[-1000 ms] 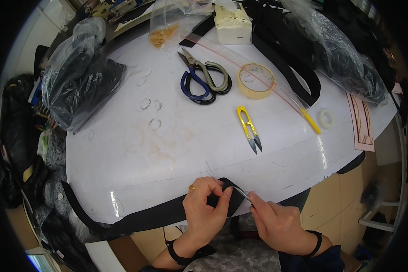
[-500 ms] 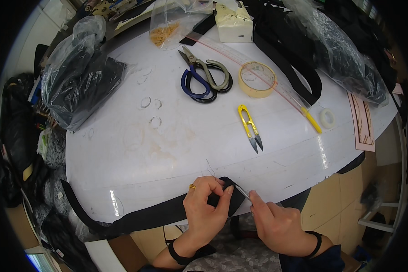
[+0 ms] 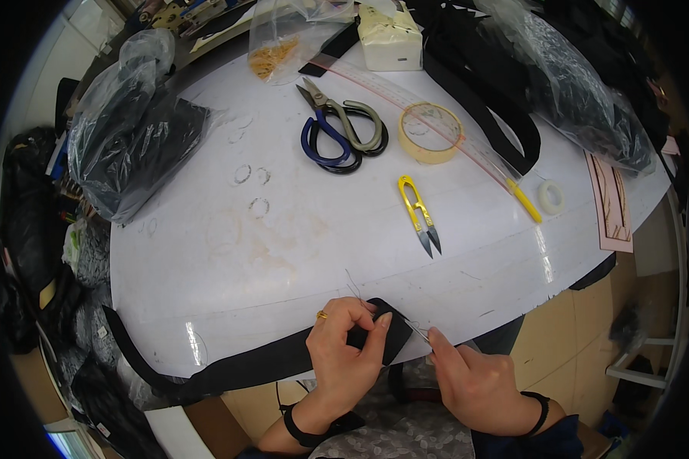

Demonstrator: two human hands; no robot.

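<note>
My left hand (image 3: 346,353), with a gold ring on one finger, pinches the end of a long black fabric strap (image 3: 237,369) at the near edge of the white table (image 3: 283,229). My right hand (image 3: 475,379) holds a thin needle (image 3: 417,332) whose tip meets the strap's folded end. A fine thread (image 3: 352,284) rises from the strap end onto the table. The strap runs left along the table edge and curls upward at the far left.
Yellow thread snips (image 3: 419,214) lie mid-table. Two scissors (image 3: 341,131), a tape roll (image 3: 430,131), a long clear ruler (image 3: 467,145), a small white ring (image 3: 551,196) and a white box (image 3: 390,34) sit farther back. Plastic bags of black material lie left (image 3: 126,145) and right (image 3: 582,92).
Both hands stay at the strap end with only slight shifts of the fingers and needle. Nothing else on the table has moved.
</note>
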